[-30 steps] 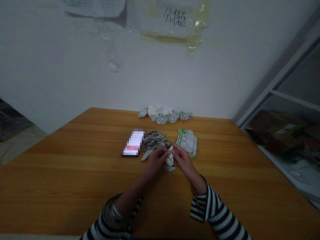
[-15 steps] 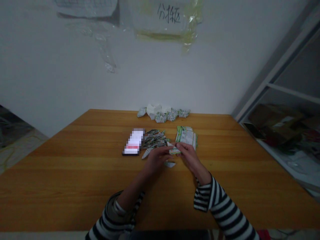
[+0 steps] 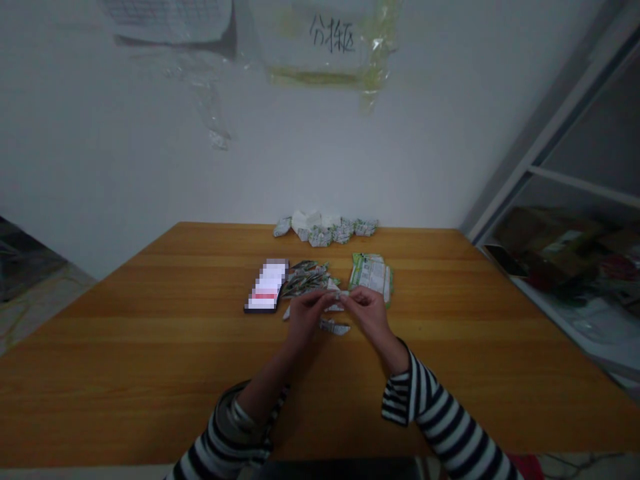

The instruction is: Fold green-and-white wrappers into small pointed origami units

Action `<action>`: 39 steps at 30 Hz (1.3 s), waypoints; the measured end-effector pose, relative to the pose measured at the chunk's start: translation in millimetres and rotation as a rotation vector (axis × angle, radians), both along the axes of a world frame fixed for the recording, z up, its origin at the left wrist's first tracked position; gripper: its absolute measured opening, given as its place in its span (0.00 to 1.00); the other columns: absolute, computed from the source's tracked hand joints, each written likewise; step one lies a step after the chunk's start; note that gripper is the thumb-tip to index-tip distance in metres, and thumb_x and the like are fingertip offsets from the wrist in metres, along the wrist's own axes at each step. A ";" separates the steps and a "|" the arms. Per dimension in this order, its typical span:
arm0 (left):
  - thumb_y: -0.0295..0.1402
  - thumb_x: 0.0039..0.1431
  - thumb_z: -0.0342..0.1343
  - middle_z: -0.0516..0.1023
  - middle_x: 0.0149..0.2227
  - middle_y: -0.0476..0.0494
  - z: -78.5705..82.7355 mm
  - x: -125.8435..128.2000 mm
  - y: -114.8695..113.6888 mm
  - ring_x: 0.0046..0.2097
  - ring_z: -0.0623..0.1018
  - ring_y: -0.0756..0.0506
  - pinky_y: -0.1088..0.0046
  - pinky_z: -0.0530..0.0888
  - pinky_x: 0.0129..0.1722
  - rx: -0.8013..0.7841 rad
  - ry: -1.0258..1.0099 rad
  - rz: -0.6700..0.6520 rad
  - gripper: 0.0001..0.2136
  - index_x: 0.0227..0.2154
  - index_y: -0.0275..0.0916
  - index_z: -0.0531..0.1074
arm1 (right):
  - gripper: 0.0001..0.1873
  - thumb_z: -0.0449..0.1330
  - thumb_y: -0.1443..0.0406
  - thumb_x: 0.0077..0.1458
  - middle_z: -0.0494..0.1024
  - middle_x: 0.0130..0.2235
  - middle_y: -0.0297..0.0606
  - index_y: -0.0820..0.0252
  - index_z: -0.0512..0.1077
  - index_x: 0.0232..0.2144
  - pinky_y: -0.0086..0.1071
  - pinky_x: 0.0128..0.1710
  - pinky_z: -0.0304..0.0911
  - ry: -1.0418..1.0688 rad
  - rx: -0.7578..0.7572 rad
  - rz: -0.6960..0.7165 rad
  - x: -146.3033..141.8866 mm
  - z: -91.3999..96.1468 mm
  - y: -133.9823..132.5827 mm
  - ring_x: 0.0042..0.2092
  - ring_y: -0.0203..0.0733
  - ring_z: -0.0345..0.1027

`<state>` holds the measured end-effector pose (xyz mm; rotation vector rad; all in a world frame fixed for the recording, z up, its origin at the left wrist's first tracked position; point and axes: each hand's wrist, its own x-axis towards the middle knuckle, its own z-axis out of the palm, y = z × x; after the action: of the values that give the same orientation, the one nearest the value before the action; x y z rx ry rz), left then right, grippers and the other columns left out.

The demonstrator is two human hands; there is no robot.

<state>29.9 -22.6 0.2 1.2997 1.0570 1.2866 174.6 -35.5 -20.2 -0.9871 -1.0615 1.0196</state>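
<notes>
I'm watching my left hand (image 3: 306, 319) and right hand (image 3: 369, 312) pinching a small paper piece (image 3: 341, 295) between them, above the wooden bench (image 3: 150, 360); beyond both hands, a white wall (image 3: 400, 153) is bearing a taped sign (image 3: 332, 35).

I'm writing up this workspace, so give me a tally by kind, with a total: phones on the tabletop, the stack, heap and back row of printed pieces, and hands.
Phones on the tabletop: 1
Stack of flat printed pieces: 1
Heap of narrow printed pieces: 1
Back row of crumpled-looking pieces: 1
Hands (left hand, right hand): 2
Total: 6
</notes>
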 end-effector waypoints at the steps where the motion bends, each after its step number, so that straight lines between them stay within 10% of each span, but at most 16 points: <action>1: 0.37 0.47 0.65 0.83 0.29 0.43 0.4 1.0 -0.6 0.33 0.81 0.43 0.66 0.77 0.37 -0.020 -0.022 0.018 0.10 0.27 0.35 0.81 | 0.16 0.70 0.55 0.43 0.80 0.23 0.36 0.60 0.71 0.21 0.31 0.27 0.69 0.028 -0.009 -0.010 -3.1 -0.6 -0.2 0.25 0.38 0.74; 10: 0.41 0.42 0.68 0.83 0.31 0.41 -11.3 5.0 2.6 0.33 0.82 0.43 0.64 0.78 0.39 -0.121 -0.201 0.049 0.18 0.34 0.33 0.79 | 0.16 0.71 0.56 0.40 0.81 0.26 0.35 0.59 0.74 0.28 0.34 0.29 0.73 0.159 -0.036 -0.054 -14.9 -1.5 -1.6 0.26 0.40 0.75; 17: 0.47 0.52 0.60 0.81 0.36 0.41 -14.5 -0.5 10.7 0.38 0.80 0.44 0.68 0.76 0.41 -0.069 -0.153 -0.020 0.19 0.36 0.33 0.77 | 0.04 0.65 0.64 0.49 0.82 0.34 0.39 0.55 0.80 0.29 0.36 0.38 0.71 -0.302 0.161 -0.083 1.6 -7.4 0.4 0.36 0.43 0.75; 23: 0.41 0.53 0.61 0.81 0.37 0.43 -10.1 -1.6 6.4 0.38 0.81 0.44 0.70 0.76 0.38 0.005 -0.028 -0.002 0.21 0.46 0.38 0.66 | 0.13 0.62 0.67 0.53 0.78 0.49 0.40 0.50 0.78 0.42 0.44 0.55 0.63 -0.584 0.327 0.089 1.6 -1.1 -8.4 0.52 0.46 0.71; 39: 0.38 0.64 0.49 0.71 0.58 0.36 -19.4 2.1 -0.5 0.59 0.70 0.39 0.58 0.64 0.60 0.259 0.417 -0.088 0.20 0.56 0.40 0.67 | 0.22 0.67 0.56 0.48 0.81 0.46 0.41 0.56 0.77 0.46 0.45 0.50 0.68 0.092 -0.082 0.056 -13.8 -10.3 -2.3 0.46 0.49 0.76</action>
<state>32.0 -23.1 -19.3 1.8484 1.1248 1.1381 160.8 -37.7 -30.5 -0.9712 -0.9827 1.1512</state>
